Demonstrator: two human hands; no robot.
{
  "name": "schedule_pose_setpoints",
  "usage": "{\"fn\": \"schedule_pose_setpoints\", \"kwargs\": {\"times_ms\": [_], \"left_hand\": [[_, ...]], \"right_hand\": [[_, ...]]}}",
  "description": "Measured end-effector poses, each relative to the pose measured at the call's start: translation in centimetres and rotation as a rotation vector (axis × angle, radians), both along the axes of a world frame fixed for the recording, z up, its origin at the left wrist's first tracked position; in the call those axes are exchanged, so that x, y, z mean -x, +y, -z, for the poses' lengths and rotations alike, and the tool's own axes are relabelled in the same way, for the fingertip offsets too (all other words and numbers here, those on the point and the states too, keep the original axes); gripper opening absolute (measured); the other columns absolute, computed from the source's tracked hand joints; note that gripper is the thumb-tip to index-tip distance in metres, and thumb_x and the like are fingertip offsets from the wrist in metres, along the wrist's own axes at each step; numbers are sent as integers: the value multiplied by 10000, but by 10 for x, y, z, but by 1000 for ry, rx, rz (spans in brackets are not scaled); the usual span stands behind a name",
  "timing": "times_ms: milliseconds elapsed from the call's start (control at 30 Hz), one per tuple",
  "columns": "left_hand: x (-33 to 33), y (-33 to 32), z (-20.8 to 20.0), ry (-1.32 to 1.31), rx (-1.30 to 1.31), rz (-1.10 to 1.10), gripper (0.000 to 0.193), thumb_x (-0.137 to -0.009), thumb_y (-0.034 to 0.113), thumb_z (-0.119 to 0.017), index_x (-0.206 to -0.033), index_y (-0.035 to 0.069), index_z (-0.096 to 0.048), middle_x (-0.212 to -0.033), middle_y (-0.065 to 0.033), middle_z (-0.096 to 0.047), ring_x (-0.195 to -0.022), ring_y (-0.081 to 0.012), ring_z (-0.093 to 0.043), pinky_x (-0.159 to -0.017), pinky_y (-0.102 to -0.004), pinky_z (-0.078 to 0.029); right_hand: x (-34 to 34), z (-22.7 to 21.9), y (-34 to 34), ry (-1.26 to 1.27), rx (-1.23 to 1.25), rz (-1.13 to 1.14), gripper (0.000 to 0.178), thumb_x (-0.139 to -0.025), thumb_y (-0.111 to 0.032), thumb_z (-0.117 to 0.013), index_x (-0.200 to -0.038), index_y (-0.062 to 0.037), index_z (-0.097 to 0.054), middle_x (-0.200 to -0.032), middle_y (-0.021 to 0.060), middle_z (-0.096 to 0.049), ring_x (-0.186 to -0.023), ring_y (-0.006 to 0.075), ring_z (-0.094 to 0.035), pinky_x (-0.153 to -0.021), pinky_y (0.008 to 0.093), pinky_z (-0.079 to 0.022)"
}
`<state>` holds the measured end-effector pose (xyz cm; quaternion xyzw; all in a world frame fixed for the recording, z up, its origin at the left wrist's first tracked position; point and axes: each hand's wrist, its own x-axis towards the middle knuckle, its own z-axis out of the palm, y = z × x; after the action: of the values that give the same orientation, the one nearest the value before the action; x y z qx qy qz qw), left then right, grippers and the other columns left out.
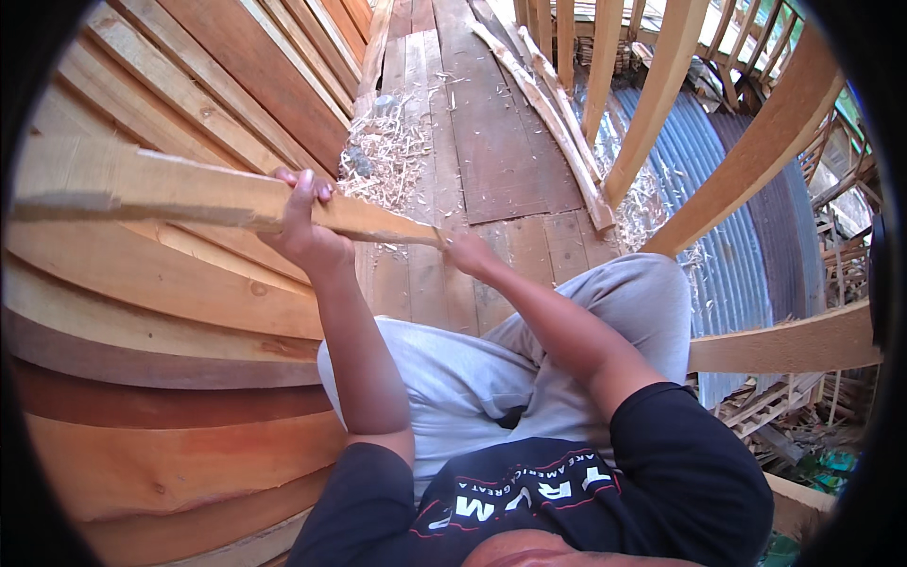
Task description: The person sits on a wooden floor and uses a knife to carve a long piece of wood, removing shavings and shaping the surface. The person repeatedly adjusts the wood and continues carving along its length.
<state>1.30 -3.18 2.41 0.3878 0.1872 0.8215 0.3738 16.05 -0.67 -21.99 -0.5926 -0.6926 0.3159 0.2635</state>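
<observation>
The left hand (307, 227) grips a plank (189, 184); the right hand (468, 253) curls at its tip, contents unclear. Boards (142, 274) crowd nine o'clock, shavings (392, 142) eleven, a post (761, 165) two.

Pale yellow-tan is shown by the long timber (179, 189). The left-hand boards (161, 288) are toned honey to orange-brown, the shavings (402, 142) are tinted cream, and the floor planks (501, 156) are coloured dull brown. The black T-shirt (694, 463) is printed with white and red; the trousers (453, 364) are coloured light grey, the corrugated sheet (723, 203) striped blue-grey.
</observation>
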Motion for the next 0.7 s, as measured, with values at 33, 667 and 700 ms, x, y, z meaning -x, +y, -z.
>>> {"fn": "schedule_pose_setpoints", "kwargs": {"times_ms": [33,667,700], "left_hand": [[15,-5,2,94,42,-53,182,-775,19,-576,-916,67,-471,-688,-8,-411,-635,-141,-445,-664,-263,-387],[9,-17,-1,119,26,28,189,-722,8,-547,-882,61,-461,-686,-33,-420,-642,-151,-437,-696,-301,-389],[10,-16,-1,111,10,34,206,-718,-7,-550,-895,46,-460,-695,-46,-427,-637,-160,-448,-681,-298,-396]], "right_hand": [[12,-29,-13,86,257,56,361,-891,-189,-376,-902,69,-628,-820,258,-607,-770,378,-619,-706,473,-486],[8,-43,-1,-141,188,-106,376,-913,-222,-376,-1020,50,-612,-932,284,-629,-927,389,-622,-773,466,-490],[-2,-21,-5,-62,195,-43,358,-911,-217,-396,-1011,56,-605,-926,280,-630,-903,395,-625,-765,471,-488]]}}
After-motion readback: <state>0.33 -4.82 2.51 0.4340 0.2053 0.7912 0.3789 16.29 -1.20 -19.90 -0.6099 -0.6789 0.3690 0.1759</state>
